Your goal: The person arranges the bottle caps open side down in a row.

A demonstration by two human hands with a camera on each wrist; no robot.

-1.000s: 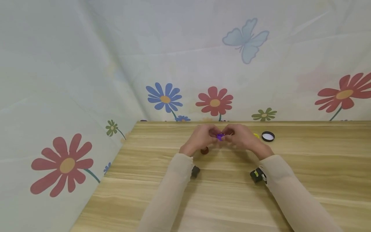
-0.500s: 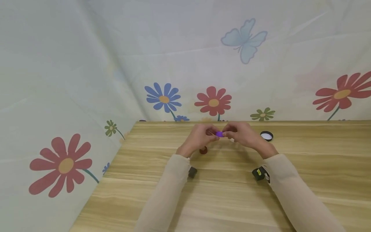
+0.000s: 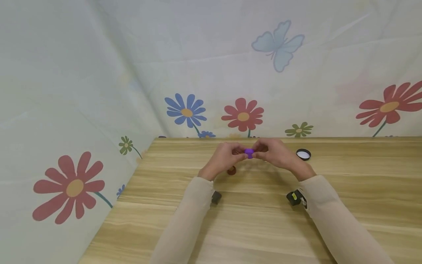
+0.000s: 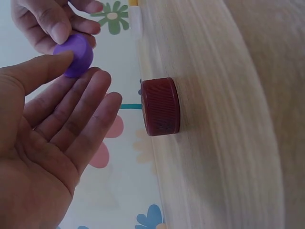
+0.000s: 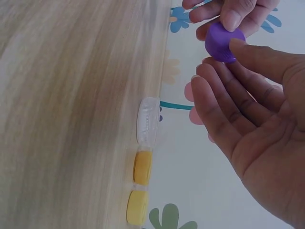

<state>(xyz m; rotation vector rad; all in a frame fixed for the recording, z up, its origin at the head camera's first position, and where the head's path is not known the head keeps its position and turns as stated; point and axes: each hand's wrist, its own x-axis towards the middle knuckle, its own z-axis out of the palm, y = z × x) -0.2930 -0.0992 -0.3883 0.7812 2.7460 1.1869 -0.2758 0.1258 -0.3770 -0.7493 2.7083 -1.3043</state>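
Note:
Both hands pinch a purple bottle cap (image 3: 249, 153) between thumbs and fingers, above the table near its far edge. My left hand (image 3: 225, 157) has its thumb pressed on the purple cap, with its fingers extended beneath, as the left wrist view shows. From the other side my right hand (image 3: 275, 154) holds the same cap with thumb and fingertips. Its ribbed side shows in the right wrist view. Below the left hand, a dark red ribbed cap (image 4: 161, 107) sits on the table.
A clear white cap (image 5: 148, 121), an orange cap (image 5: 142, 168) and a yellow cap (image 5: 137, 207) stand in a row near the right hand. Right of that hand lies a black-rimmed lid (image 3: 303, 154) on the wooden table (image 3: 257, 227). A flowered cloth (image 3: 211, 73) hangs behind.
The purple cap has turned between the fingers and sits slightly higher than one second ago. My right hand has shifted up a little; the yellow cap beside it is hidden now in the head view.

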